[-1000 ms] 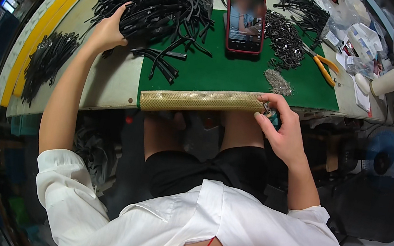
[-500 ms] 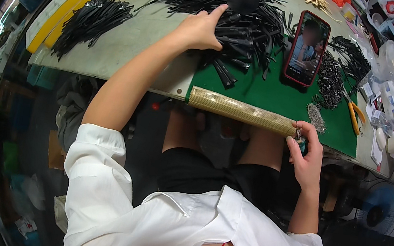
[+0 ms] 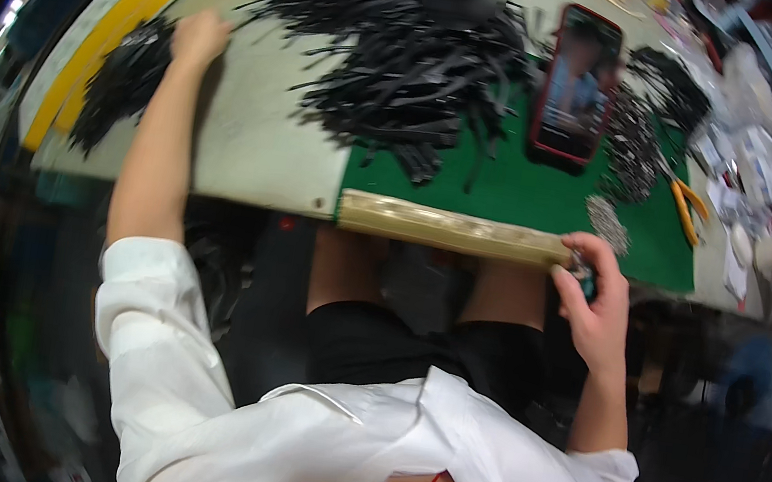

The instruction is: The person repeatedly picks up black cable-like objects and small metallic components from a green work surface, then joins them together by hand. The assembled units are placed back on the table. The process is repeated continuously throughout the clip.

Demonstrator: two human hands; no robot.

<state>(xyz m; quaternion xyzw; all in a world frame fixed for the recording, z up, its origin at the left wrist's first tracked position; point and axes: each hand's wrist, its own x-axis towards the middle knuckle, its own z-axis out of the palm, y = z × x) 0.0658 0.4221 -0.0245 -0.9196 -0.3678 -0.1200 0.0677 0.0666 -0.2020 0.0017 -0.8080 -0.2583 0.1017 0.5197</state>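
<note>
My left hand [image 3: 201, 36] is at the far left of the table, at the right side of a smaller bundle of thin black straps [image 3: 124, 81]. Motion smears its fingers, so I cannot tell whether they hold a strap. At the front right, my right hand [image 3: 605, 287] has its thumb and fingers closed around a small dark and teal item, too small to name. Beside those fingertips ends a long gold textured roll [image 3: 452, 231], lying along the table's front edge. A big heap of black straps [image 3: 380, 73] covers the back middle.
A phone in a red case [image 3: 576, 85] lies on the green mat [image 3: 501, 193]. Right of it are dark metal pieces [image 3: 633, 153], small silver pieces [image 3: 608, 223] and orange-handled pliers [image 3: 684, 209]. A yellow strip [image 3: 121, 17] borders the left. A fan [image 3: 752, 376] stands below right.
My left hand has moved left, from the big strap heap to the smaller bundle. My right hand stays by the roll's end. The whole view has shifted slightly.
</note>
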